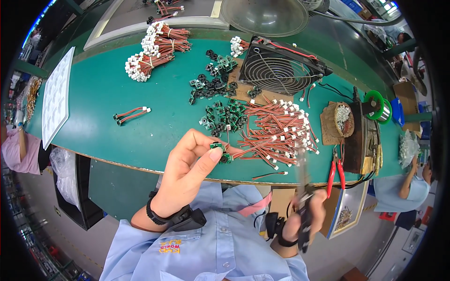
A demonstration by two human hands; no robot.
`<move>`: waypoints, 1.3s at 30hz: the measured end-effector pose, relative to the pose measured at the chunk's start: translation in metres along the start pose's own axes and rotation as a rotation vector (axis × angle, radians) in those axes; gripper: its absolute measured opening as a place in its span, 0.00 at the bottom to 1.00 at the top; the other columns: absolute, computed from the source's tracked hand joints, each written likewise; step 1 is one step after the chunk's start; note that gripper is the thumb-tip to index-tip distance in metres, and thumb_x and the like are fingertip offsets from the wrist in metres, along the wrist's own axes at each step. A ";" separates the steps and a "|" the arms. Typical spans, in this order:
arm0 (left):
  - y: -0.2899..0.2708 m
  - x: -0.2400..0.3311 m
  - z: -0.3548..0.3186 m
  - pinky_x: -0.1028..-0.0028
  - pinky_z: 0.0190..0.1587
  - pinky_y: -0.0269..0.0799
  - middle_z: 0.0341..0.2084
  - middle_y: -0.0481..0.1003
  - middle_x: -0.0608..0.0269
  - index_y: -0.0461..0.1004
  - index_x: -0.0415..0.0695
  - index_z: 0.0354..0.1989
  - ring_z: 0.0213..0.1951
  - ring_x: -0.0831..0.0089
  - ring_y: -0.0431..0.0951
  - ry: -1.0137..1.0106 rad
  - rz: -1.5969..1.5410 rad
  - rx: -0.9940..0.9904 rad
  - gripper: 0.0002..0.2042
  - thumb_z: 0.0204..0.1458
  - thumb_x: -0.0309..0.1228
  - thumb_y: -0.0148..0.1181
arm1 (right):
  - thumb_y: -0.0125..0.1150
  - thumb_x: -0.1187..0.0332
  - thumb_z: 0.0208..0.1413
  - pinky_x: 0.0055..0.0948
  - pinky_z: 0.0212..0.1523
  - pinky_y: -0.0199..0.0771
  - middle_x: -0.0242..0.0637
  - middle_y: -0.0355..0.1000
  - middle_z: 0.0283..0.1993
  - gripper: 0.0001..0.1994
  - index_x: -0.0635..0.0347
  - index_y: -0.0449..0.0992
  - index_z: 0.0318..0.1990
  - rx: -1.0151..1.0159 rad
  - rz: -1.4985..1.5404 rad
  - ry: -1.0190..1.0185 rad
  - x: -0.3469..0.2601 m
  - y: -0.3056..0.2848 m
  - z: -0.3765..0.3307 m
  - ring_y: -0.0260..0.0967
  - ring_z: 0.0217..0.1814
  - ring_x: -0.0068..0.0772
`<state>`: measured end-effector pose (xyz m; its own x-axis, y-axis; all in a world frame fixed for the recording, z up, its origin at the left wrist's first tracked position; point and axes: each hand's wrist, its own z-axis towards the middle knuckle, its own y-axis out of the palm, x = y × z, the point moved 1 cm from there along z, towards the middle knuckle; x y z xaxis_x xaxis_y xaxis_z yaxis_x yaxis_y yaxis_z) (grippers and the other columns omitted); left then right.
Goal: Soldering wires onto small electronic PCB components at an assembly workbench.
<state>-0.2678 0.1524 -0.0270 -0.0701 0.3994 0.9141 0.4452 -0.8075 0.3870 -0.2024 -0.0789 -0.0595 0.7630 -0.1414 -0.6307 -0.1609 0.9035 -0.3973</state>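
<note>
My left hand [190, 161] pinches a small green circuit board [218, 146] between thumb and fingers above the table's near edge. Another green board [226, 158] shows just beside the fingertips, with red and black wire near it. My right hand [313, 215] is closed around a black-handled tool [305, 218] with a long grey end pointing up; motion blur hides its exact kind. Right of the left hand spreads a heap of red-and-black wires with white connectors [281, 131]. Beyond the left hand lie loose green boards with black parts [224, 116].
A black fan [283, 68] stands at the back. To the right are red-handled pliers [336, 171], a round container [340, 119] and a green spool [377, 107]. Tied wire bundles [157, 47] lie back left, near a white tray [57, 98]. Other people sit at both sides.
</note>
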 end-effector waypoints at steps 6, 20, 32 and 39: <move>0.002 0.001 -0.004 0.67 0.47 0.65 0.35 0.74 0.50 0.62 0.41 0.34 0.41 0.64 0.74 -0.005 -0.077 -0.044 0.06 0.56 0.31 0.47 | 0.54 0.77 0.53 0.26 0.50 0.64 0.44 0.67 0.47 0.22 0.63 0.61 0.56 0.388 -0.257 0.456 0.057 -0.002 0.022 0.67 0.46 0.31; -0.086 0.004 -0.012 0.72 0.44 0.62 0.31 0.71 0.61 0.71 0.39 0.36 0.36 0.72 0.71 0.407 0.929 0.465 0.06 0.50 0.23 0.55 | 0.58 0.80 0.46 0.29 0.42 0.66 0.41 0.75 0.33 0.09 0.57 0.67 0.34 -0.202 -0.032 0.155 0.025 0.028 0.015 0.71 0.34 0.32; -0.101 -0.001 -0.013 0.70 0.49 0.50 0.39 0.72 0.62 0.73 0.45 0.41 0.41 0.69 0.71 0.427 1.754 0.718 0.11 0.48 0.26 0.56 | 0.59 0.72 0.37 0.32 0.34 0.58 0.33 0.71 0.35 0.17 0.50 0.72 0.40 -0.437 -0.322 -0.234 0.032 0.028 0.009 0.66 0.35 0.33; -0.021 -0.007 -0.019 0.70 0.42 0.61 0.38 0.73 0.57 0.73 0.41 0.37 0.40 0.66 0.71 0.371 1.277 0.076 0.09 0.47 0.27 0.58 | 0.60 0.72 0.37 0.31 0.35 0.62 0.33 0.71 0.33 0.17 0.50 0.72 0.39 -0.326 -0.087 -0.108 0.031 0.037 0.008 0.67 0.31 0.33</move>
<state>-0.2936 0.1582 -0.0393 0.1989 -0.7658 0.6115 0.4275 -0.4937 -0.7573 -0.1794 -0.0462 -0.0886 0.8418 -0.1532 -0.5176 -0.2699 0.7110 -0.6494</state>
